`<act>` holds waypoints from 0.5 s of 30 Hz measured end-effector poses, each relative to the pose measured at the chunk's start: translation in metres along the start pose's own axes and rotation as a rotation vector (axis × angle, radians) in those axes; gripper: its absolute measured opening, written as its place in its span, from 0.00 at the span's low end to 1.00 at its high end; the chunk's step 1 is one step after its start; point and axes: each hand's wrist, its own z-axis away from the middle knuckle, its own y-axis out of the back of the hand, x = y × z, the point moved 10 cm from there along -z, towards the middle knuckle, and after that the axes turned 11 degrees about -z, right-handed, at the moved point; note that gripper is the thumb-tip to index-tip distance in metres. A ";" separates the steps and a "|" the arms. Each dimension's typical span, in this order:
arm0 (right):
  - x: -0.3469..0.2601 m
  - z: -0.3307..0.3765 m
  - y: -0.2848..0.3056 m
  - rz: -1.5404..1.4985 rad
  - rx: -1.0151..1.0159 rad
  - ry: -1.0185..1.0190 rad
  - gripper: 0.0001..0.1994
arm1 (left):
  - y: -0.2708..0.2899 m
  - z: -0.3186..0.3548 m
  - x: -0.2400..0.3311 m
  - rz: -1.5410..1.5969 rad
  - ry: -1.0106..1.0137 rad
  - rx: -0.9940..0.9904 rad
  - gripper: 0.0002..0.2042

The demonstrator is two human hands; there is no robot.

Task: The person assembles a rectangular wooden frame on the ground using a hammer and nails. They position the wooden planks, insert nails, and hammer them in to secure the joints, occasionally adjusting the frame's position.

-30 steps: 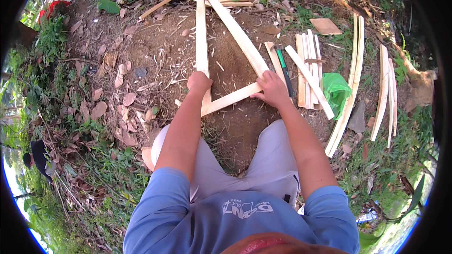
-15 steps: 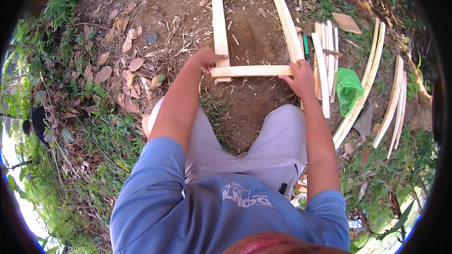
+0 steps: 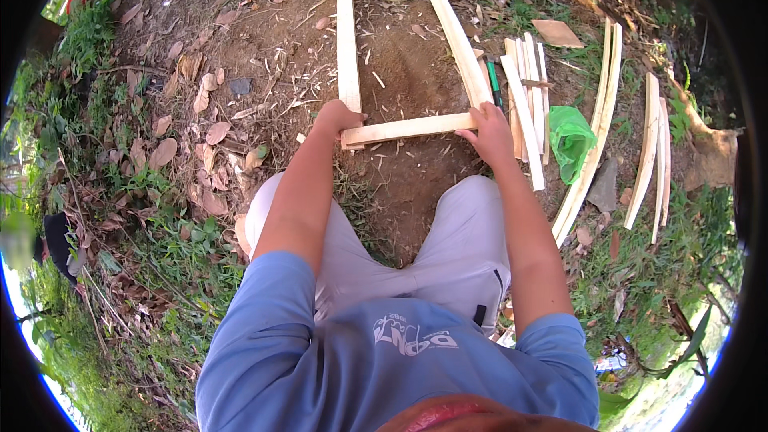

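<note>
A short pale wooden strip (image 3: 412, 126) lies crosswise in front of my knees, its left end slightly nearer to me than its right. My left hand (image 3: 339, 118) is closed round the corner where that strip meets the near end of a long left strip (image 3: 347, 40). At the other corner my right hand (image 3: 490, 134) pinches the short strip's right end, against the near end of a long, slightly bowed right strip (image 3: 454, 32). Together the three strips form a U shape, open at the far side. My fingers partly hide both joints.
Right of my right hand lie a green pen-like tool (image 3: 494, 84), a bundle of short strips (image 3: 530, 104), a green plastic bag (image 3: 570, 142) and long curved strips (image 3: 596, 128). More strips (image 3: 650, 152) rest farther right. Dry leaves (image 3: 164, 154) cover the soil at left.
The short strip's left end has come nearer to me, so it now slants and almost covers the left strip's near end. My left hand has moved nearer with it; my right hand keeps its hold.
</note>
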 end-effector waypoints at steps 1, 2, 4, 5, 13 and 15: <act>-0.001 0.000 0.000 -0.004 -0.010 -0.015 0.33 | 0.001 0.000 -0.001 -0.001 -0.012 0.002 0.29; 0.000 0.000 -0.001 -0.009 -0.019 -0.031 0.33 | 0.009 -0.001 -0.001 -0.020 -0.014 0.063 0.31; -0.003 0.006 0.000 0.064 -0.024 -0.059 0.36 | 0.017 0.002 0.005 -0.063 -0.026 0.166 0.33; -0.005 0.009 0.000 0.065 -0.014 -0.074 0.36 | 0.019 0.003 0.002 -0.059 0.001 0.172 0.35; 0.014 0.120 0.090 -0.009 0.028 -0.359 0.38 | 0.015 0.015 0.020 -0.021 -0.078 0.096 0.35; 0.040 0.166 0.120 -0.054 0.031 -0.521 0.36 | 0.025 0.000 0.017 -0.087 -0.110 0.071 0.35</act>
